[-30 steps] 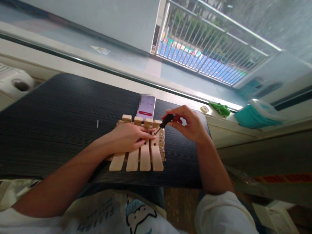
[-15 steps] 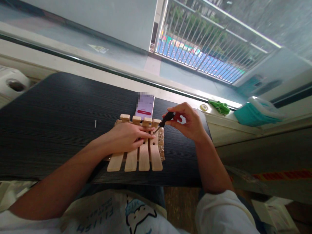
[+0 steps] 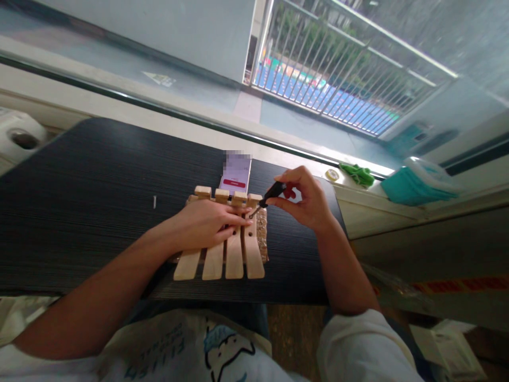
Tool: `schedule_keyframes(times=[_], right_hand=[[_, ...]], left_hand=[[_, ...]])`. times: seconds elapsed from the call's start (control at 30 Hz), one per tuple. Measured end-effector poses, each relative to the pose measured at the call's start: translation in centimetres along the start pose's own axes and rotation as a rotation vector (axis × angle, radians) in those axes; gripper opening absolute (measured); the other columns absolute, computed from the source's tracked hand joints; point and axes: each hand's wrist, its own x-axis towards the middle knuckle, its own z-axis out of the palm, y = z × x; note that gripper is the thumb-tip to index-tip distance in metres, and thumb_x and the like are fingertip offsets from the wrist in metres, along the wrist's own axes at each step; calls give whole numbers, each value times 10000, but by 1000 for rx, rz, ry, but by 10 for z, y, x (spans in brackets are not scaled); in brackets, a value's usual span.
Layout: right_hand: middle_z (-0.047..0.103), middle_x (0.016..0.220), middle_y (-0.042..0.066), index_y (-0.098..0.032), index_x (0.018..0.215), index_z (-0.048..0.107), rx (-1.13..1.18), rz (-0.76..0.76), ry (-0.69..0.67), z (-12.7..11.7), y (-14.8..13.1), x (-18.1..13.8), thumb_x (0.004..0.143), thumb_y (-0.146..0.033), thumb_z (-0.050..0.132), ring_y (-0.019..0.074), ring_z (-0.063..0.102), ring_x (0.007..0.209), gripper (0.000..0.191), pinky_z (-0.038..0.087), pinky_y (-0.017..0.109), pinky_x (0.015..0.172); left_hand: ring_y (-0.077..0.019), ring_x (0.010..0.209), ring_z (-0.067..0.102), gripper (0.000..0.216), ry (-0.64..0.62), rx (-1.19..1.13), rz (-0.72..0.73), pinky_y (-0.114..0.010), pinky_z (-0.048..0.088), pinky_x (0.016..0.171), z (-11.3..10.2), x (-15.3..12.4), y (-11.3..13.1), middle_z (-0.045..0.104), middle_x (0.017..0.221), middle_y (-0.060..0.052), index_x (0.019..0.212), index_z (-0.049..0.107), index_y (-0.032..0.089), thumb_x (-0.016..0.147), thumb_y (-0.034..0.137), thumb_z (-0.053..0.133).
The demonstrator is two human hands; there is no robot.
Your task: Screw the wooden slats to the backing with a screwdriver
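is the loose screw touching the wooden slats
No, the small silver screw lies alone on the black table, left of the pale wooden slatted piece.

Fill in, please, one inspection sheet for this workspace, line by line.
Surface: dark table, striped grain.
Job's things: wooden slat rack on a crinkled packing sheet; screwdriver tip at the rightmost slat.
Clutter: loose screw left of the rack; phone behind it, screen lit.
Grips: left hand flat on the slats; right hand closed on the screwdriver handle.
Cables: nothing seen.
Surroundings: window railing; green cloth and teal bag on the ledge at right.
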Motion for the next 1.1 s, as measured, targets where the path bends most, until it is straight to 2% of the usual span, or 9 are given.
schedule_keyframes(times=[0.13,0.37,0.47,0.63,0.73,0.83,0.97,1.1], right_hand=[[503,746,-71,-263,1010,548,-35,-22,7,2,0,1,813,-329,757,49,407,554,295,364,228,481],[503,734,-83,-273,1056,556,-63,-29,30,4,-3,1,792,-262,779,47,416,555,345,377,212,493],[542,762,-70,-280,1109,576,-91,-56,17,5,-4,2,819,-259,754,55,434,564,341,413,222,519],[619,766,-38,-255,1073,640,-101,-133,0,2,-2,4,844,-291,728,68,466,563,248,439,238,523],[646,775,-23,-240,1096,657,-106,-132,-36,-4,-4,4,843,-284,725,71,493,569,266,445,235,515],[648,740,-23,-230,1135,671,-125,-120,-112,-13,-10,5,882,-192,649,73,525,594,257,466,226,549],[732,820,-16,-257,1163,681,-120,-75,-189,-24,-18,6,908,-165,610,66,569,613,280,486,222,579],[766,1129,42,-247,1133,692,-73,-37,-222,-28,-22,7,900,-164,629,96,689,842,255,502,230,617]], left_hand=[[-220,1190,661,434,3,-3,7,-383,541,986,0,0,0,562,1414,93,1303,626,426,932,245,493],[-207,1191,659,429,21,-17,13,-372,526,1000,1,0,0,568,1416,82,1296,633,423,933,237,499],[-203,1186,661,428,29,-21,14,-359,523,996,1,0,0,579,1408,74,1291,638,419,932,233,500],[-208,1174,669,428,31,-21,19,-360,528,983,1,0,-1,570,1418,77,1294,635,420,933,238,494],[-212,1165,674,429,36,-26,23,-361,529,982,0,0,0,579,1410,64,1287,645,408,928,225,500],[-221,1175,669,428,23,-20,16,-366,528,988,-1,0,0,573,1413,65,1296,642,402,932,231,494],[-216,1210,648,430,1,-22,4,-378,519,1013,-1,-1,0,559,1424,82,1307,627,415,940,241,483],[-215,1196,656,431,8,-23,10,-379,520,1013,0,0,0,559,1426,74,1307,627,410,936,237,492]])
